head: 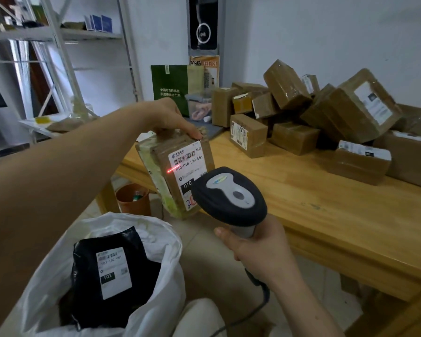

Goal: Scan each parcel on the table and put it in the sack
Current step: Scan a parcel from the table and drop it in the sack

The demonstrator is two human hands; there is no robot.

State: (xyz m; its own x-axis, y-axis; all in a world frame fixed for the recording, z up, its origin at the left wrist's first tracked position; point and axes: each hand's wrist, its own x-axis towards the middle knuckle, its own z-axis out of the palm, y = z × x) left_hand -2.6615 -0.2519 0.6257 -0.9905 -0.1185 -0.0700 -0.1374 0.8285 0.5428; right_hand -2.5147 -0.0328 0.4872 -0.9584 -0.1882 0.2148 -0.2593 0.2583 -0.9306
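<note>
My left hand grips the top of a brown taped parcel and holds it upright in the air off the table's left end, its white label facing me. My right hand grips the handle of a black and grey barcode scanner just right of the parcel. A red laser line falls on the label's left edge. Below, an open white sack holds a black bagged parcel with a white label. Several brown boxes are heaped on the wooden table at the right.
A green paper bag and a clear plastic container stand at the table's far left end. An orange bin sits on the floor under that end. White metal shelving fills the left background. The scanner's cable hangs under my right wrist.
</note>
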